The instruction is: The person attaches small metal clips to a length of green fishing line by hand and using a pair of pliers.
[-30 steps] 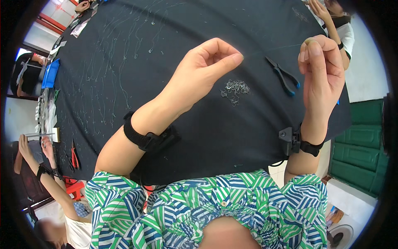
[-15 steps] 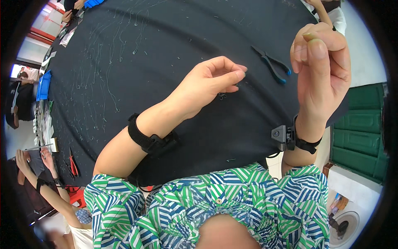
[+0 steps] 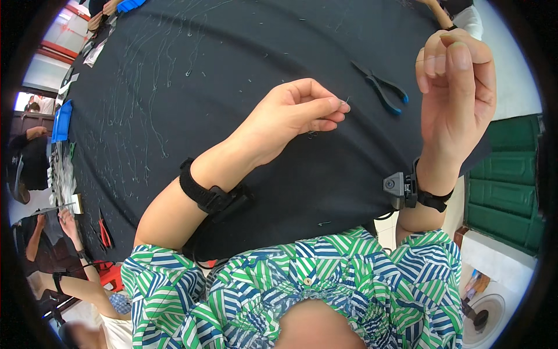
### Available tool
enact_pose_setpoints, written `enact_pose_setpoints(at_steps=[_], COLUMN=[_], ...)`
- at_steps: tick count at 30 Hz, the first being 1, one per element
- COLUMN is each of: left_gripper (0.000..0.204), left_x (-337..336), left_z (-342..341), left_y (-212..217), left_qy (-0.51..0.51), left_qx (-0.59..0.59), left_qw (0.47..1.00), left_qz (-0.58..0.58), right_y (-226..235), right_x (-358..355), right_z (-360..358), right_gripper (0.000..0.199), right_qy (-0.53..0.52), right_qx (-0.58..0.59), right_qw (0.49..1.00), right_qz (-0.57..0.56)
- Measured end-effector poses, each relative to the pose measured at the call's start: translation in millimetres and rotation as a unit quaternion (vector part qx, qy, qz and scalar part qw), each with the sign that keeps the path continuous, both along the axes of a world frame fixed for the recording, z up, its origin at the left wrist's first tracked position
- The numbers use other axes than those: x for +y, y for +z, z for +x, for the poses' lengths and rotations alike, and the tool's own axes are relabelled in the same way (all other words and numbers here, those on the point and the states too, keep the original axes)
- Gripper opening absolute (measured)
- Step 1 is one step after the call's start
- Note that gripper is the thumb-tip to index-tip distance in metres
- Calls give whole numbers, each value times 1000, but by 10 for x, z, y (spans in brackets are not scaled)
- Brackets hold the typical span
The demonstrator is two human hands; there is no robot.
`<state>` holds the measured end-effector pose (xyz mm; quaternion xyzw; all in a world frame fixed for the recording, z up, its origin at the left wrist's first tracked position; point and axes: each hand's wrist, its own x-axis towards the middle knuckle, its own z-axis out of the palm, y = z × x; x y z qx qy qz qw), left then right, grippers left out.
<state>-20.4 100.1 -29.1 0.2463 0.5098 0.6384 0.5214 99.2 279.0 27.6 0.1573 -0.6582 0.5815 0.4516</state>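
My left hand (image 3: 302, 107) is above the middle of the black cloth, thumb and index finger pinched together. At its fingertips shows a tiny thin piece (image 3: 348, 100), too small to make out fully. Raised at the right, my right hand (image 3: 459, 87) is closed, thumb pressed against the index finger. A fine pale thread (image 3: 433, 59) crosses its curled fingers; whether it runs over to the left hand cannot be seen. Pliers with black and blue handles (image 3: 381, 87) lie on the cloth between the hands.
The black cloth (image 3: 279, 198) covers the table. Several thin pale-green threads (image 3: 154, 87) with small hook-like ends lie at the left. Red-handled pliers (image 3: 103, 232) and a blue tray (image 3: 62, 121) are along the left edge. Other people's hands (image 3: 68, 222) are at the table's edges.
My right hand has moved slightly right and up, still pinched. My left fingertips have shifted a little, and the thin piece at them shows differently. A co-worker's arms at the left have moved.
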Motion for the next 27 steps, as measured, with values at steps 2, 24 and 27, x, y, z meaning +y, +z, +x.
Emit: enact_pose_setpoints(at_steps=[2,24,27], left_gripper=[13,9,9], left_x=[14,-152,-263], left_z=[8,-162,-226], left_y=[-8,67,122], left_qy=[2,93,119], left_qx=[-3,47,100], left_qw=[1000,994,988], left_qz=[-3,20,12], right_y=[14,-32,-101], right_x=[-8,127,100], right_z=[-3,38,-94], right_gripper=[14,16,18], right_qy=[14,-158,-301], right_qx=[0,-183,-260], right_qw=[1000,966,865], right_qz=[8,95,306])
